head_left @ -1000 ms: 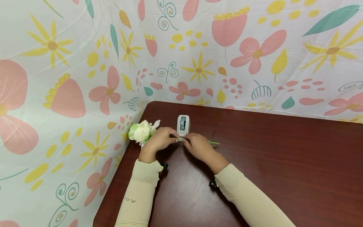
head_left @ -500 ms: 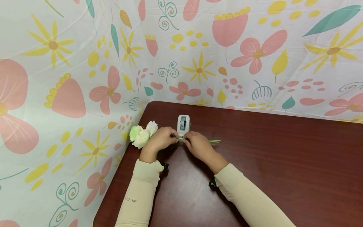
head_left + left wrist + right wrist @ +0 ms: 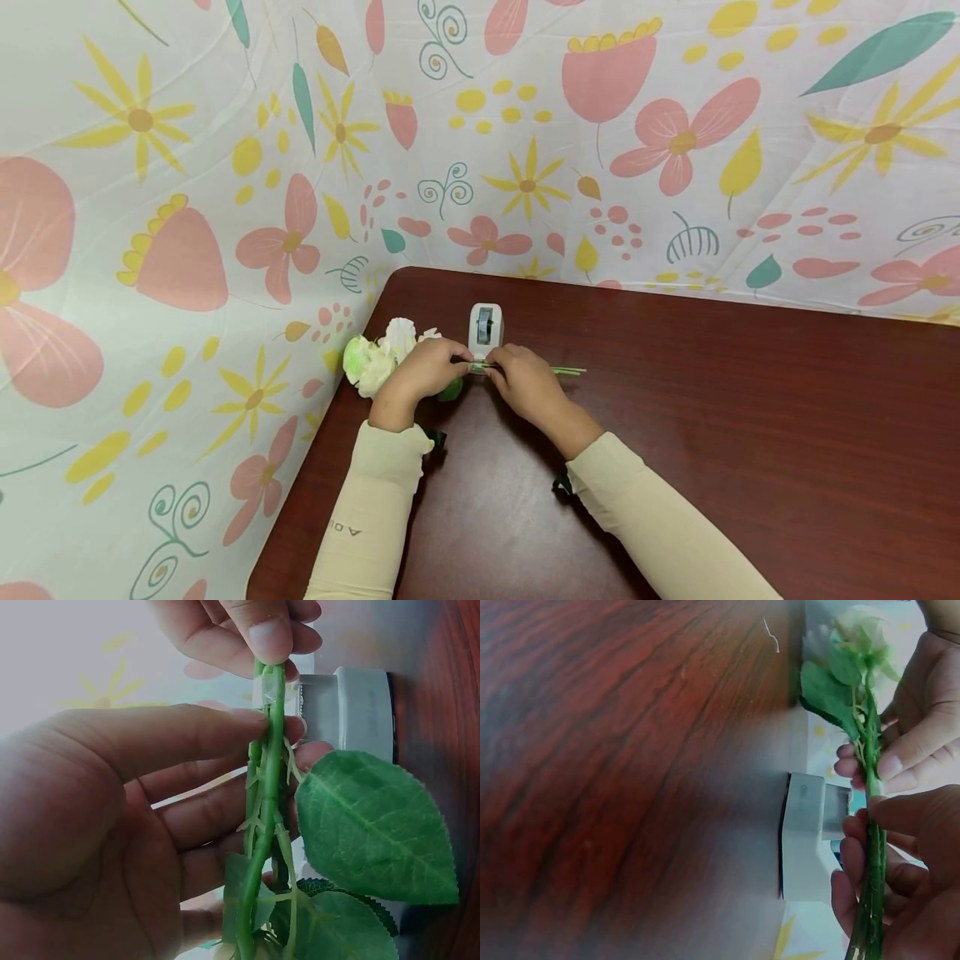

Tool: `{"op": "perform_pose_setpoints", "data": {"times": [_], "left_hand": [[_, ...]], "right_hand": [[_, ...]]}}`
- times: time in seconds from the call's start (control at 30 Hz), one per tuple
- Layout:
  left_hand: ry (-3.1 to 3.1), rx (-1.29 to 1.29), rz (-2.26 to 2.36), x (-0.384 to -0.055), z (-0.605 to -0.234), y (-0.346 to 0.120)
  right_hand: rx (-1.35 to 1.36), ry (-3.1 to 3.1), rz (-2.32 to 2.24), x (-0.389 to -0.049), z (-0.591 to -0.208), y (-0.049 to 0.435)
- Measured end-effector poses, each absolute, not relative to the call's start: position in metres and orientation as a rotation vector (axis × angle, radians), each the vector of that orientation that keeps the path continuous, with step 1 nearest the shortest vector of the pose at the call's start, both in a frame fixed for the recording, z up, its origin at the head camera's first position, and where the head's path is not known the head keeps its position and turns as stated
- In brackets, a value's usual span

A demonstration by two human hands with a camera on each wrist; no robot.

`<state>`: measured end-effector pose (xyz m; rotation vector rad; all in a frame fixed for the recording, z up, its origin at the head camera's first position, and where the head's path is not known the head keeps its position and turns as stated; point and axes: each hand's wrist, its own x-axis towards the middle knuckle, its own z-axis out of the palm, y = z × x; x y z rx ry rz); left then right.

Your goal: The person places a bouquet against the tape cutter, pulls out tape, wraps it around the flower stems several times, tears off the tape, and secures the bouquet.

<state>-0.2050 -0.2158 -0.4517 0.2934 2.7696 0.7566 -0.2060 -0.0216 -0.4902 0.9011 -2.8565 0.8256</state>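
Observation:
A bunch of artificial white flowers [image 3: 371, 367] lies crosswise between both hands, blooms to the left and green stems [image 3: 568, 370] poking out to the right. The left hand [image 3: 426, 371] pinches the stems just below the leaves [image 3: 375, 825], thumb on one side and fingers behind. Close beside it, the right hand [image 3: 525, 383] grips the same stems with thumb and curled fingers. A strip of clear tape [image 3: 265, 690] wraps the stems between the two thumbs in the left wrist view. Directly behind the hands stands a white tape dispenser [image 3: 485, 329] holding a roll.
The dark red wooden table [image 3: 720, 433] spreads to the right and front. A flower-patterned cloth [image 3: 525, 150] hangs along its back and left edges. A thin white thread-like scrap [image 3: 772, 636] lies on the tabletop in the right wrist view.
The blooms have turned about the stems, and a green leaf now shows beneath the left hand. The stem ends have shifted slightly. Both hands stay nearly in place; the dispenser has not moved.

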Motion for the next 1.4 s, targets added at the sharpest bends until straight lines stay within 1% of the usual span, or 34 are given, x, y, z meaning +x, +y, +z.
{"op": "perform_pose_setpoints", "data": {"times": [0.4,1.0,1.4], "left_hand": [[2.765,0.294,0.746,-0.202,-0.444,-0.216],[2.736,0.308,0.747,-0.195,-0.431,-0.219],[2.725,0.375,0.764,-0.191,-0.425,-0.222]], "right_hand": [[0.896,-2.812,0.823,-0.204,-0.49,-0.021],[0.922,-2.753,0.852,-0.193,-0.486,-0.021],[0.945,-2.699,0.826,-0.184,-0.483,-0.023]]}}
